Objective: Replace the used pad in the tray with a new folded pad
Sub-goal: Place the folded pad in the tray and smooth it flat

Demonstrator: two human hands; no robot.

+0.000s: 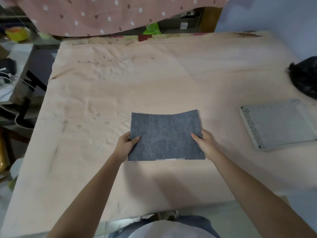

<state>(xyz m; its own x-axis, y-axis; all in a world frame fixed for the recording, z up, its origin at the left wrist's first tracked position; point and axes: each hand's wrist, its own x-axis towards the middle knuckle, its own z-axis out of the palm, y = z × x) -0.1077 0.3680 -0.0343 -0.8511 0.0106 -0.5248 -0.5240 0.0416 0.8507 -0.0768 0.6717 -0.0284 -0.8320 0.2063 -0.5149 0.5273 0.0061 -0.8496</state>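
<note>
Over the middle of the peach bedsheet [154,79], nearest the person: one grey pad [165,136], felt-like, rectangular, held flat and just above the cloth. A sliver of white shows under its near edge, so it looks to be folded double or backed; which, cannot be told.

Left hand [126,145]: grips the pad's left edge, thumb on top, fingers beneath.
Right hand [205,143]: grips the pad's right edge likewise, thumb on top.

Handling, as judged: light, soft and limp. The far edge bows upward between the hands, so it will sag if taken at one point. Best held at both side edges or at two corners, kept taut. Not slippery, not fragile; the fold may slip open if let slack.

Containers. To the right of the pad, well apart: one pale grey tray [253,134], shallow, with a perforated band along its left side. A light liner seems to lie in it; whether this is the used pad cannot be told. Beyond the tray, at the sheet's right edge: one black bag [305,78], bunched, contents hidden.
</note>
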